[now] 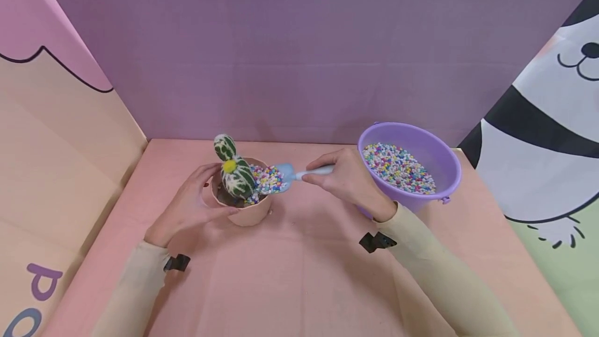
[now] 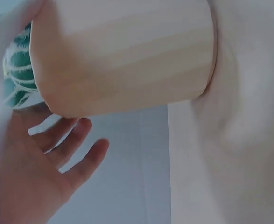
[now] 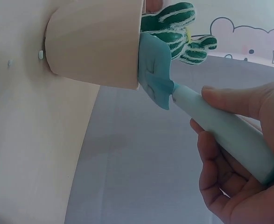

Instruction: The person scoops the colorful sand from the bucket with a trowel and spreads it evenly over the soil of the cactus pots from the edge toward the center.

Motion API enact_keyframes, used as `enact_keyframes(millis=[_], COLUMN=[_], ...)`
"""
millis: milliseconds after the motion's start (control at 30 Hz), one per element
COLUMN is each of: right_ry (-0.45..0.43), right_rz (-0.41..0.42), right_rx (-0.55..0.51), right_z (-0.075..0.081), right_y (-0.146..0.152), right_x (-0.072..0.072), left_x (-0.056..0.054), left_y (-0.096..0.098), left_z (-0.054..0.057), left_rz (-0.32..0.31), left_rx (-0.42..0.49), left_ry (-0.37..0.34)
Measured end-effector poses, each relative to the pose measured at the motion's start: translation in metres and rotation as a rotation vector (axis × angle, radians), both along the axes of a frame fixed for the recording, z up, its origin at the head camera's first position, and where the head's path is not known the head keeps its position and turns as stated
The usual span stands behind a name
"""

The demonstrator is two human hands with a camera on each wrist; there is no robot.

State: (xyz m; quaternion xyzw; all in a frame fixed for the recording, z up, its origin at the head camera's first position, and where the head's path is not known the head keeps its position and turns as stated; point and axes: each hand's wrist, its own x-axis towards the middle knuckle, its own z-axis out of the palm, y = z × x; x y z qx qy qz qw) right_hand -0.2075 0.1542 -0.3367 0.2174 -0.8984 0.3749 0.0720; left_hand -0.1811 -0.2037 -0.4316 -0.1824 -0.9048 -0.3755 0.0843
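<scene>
A cream flower pot (image 1: 250, 216) stands on the table with a green and white cactus (image 1: 237, 180), bearing a yellow bloom, leaning inside it. My left hand (image 1: 186, 206) holds the pot at its left side, thumb along the front rim and fingers behind. A light blue trowel (image 1: 286, 171) is gripped by its pale handle (image 3: 225, 130) in my right hand (image 1: 348, 177). The trowel's blade (image 3: 156, 67) lies at the pot's right rim, loaded with multicoloured pellets (image 1: 267, 178). Some pellets are inside the pot beside the cactus.
To the right stands a purple bucket (image 1: 440, 155) partly filled with similar multicoloured pellets (image 1: 398, 168), close to my right wrist. A few stray pellets (image 3: 41, 54) lie by the pot's base. Behind the pink table (image 1: 281, 285) rises a purple backdrop (image 1: 299, 56).
</scene>
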Motion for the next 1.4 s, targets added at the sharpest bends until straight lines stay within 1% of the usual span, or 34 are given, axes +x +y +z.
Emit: enact_keyframes(millis=[167, 267, 333, 400, 467, 600, 867, 1167, 1267, 1400], right_ry=[0.014, 0.017, 0.016, 0.02, 0.026, 0.041, 0.03, 0.017, 0.024, 0.035], right_rz=[0.004, 0.001, 0.002, 0.009, 0.016, 0.016, 0.018, 0.019, 0.026, 0.028], right_rx=[0.006, 0.008, 0.01, 0.015, 0.018, 0.022, 0.024, 0.015, 0.014, 0.019], right_z=[0.002, 0.003, 0.003, 0.004, 0.004, 0.004, 0.004, 0.003, 0.002, 0.003], right_y=[0.0, 0.0, 0.0, -0.001, -0.002, -0.002, -0.002, -0.002, -0.002, -0.002], right_x=[0.001, 0.002, 0.002, 0.002, 0.001, 0.001, 0.001, 0.003, 0.002, 0.002], left_x=[-0.008, -0.012, -0.013, -0.013, -0.012, -0.011, -0.009, -0.005, -0.005, -0.007], left_y=[-0.002, -0.001, -0.001, -0.001, -0.001, -0.001, 0.002, 0.01, 0.009, 0.004], left_z=[0.004, 0.007, 0.009, 0.009, 0.008, 0.008, 0.01, 0.007, 0.006, 0.002], left_rz=[-0.08, -0.115, -0.12, -0.105, -0.088, -0.083, -0.081, -0.021, -0.027, -0.063], left_rx=[0.034, 0.051, 0.064, 0.074, 0.078, 0.076, 0.04, -0.025, -0.018, 0.057], left_ry=[-0.022, -0.065, -0.103, -0.141, -0.161, -0.156, -0.11, -0.072, -0.073, -0.104])
